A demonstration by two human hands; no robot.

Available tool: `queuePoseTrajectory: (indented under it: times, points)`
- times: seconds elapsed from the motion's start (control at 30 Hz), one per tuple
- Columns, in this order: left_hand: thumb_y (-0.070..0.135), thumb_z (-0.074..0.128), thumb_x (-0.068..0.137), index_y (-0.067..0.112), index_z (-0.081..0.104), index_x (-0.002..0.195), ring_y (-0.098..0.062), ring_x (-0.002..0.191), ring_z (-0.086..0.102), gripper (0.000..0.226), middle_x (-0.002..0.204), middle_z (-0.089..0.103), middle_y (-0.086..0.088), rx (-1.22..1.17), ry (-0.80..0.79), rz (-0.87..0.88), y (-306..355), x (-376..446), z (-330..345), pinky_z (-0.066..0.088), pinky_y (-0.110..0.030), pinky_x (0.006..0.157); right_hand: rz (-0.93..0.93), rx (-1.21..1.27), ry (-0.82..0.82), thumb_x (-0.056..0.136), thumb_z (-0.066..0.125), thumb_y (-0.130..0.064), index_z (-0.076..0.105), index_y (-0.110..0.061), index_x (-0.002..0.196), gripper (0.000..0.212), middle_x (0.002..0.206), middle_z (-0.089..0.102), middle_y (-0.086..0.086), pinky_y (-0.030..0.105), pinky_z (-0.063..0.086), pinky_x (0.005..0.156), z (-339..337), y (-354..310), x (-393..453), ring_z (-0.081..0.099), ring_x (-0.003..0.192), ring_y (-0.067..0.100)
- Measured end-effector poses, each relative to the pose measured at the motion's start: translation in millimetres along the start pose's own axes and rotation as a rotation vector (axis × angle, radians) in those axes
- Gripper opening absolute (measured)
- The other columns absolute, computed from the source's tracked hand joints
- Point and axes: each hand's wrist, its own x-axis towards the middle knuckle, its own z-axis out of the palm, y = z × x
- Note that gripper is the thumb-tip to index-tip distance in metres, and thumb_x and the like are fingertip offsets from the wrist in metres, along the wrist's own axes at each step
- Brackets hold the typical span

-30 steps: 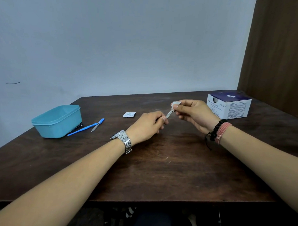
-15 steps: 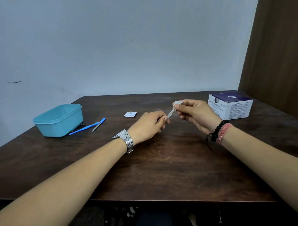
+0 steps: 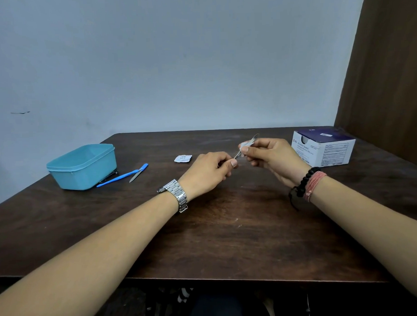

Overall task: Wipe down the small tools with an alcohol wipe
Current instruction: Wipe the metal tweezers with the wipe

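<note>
You are mid-wipe: your left hand point(image 3: 211, 173) pinches a slim metal tool point(image 3: 238, 154) above the tabletop point(image 3: 229, 228) while your right hand point(image 3: 271, 158) squeezes the alcohol wipe point(image 3: 246, 144) around it. Next, likely draw the wipe along toward the tip.

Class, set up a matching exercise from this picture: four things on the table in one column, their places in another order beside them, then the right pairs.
Things
1. tub
2. box
3. wrapper
4. blue tools

Places
A. far right of the table
B. just right of the tub
C. far left of the table
D. left of the left hand

Pairs: 1-C, 2-A, 3-D, 4-B
</note>
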Motion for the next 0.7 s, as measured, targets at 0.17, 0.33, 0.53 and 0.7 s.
queuePoseTrajectory:
  times: [0.17,0.33,0.53,0.7]
  points:
    - [0.026,0.049,0.100,0.017,0.070,0.094,-0.002,0.063,0.059,0.024,0.072,0.065,0.010,-0.021,0.001,-0.003,1.1,-1.1,-1.3,0.041,-0.006,0.060,0.004,0.018,-0.005,0.083,0.071,-0.009,0.069,0.003,0.099,0.020,0.069,0.067,-0.003,0.019,0.049,0.062,-3.0,-1.0,0.5,0.058,0.068,0.009]
    - [0.026,0.052,0.098,0.022,0.067,0.084,-0.003,0.064,0.061,0.021,0.070,0.066,0.009,-0.011,0.013,0.014,1.9,-2.1,-2.7,0.044,-0.010,0.063,0.007,-0.035,-0.037,0.083,0.072,-0.010,0.069,0.007,0.103,0.027,0.079,0.066,0.006,0.017,0.049,0.062,0.5,1.7,-1.2,0.058,0.069,0.010]
    - [0.028,0.052,0.098,0.023,0.067,0.081,-0.003,0.063,0.061,0.023,0.069,0.066,0.009,-0.022,0.010,0.019,4.3,-1.8,-3.6,0.045,-0.012,0.064,-0.003,-0.007,-0.035,0.082,0.072,-0.011,0.072,-0.001,0.092,0.014,0.074,0.067,0.001,0.018,0.049,0.063,1.6,-1.5,-1.4,0.058,0.069,0.009]
    - [0.026,0.053,0.098,0.021,0.068,0.081,-0.004,0.063,0.061,0.023,0.070,0.067,0.007,-0.029,0.009,0.018,3.9,-3.2,-3.2,0.045,-0.012,0.064,0.006,0.005,-0.036,0.083,0.071,-0.011,0.069,0.006,0.101,0.025,0.077,0.067,0.002,0.017,0.049,0.062,0.4,0.0,-2.8,0.058,0.071,0.010]
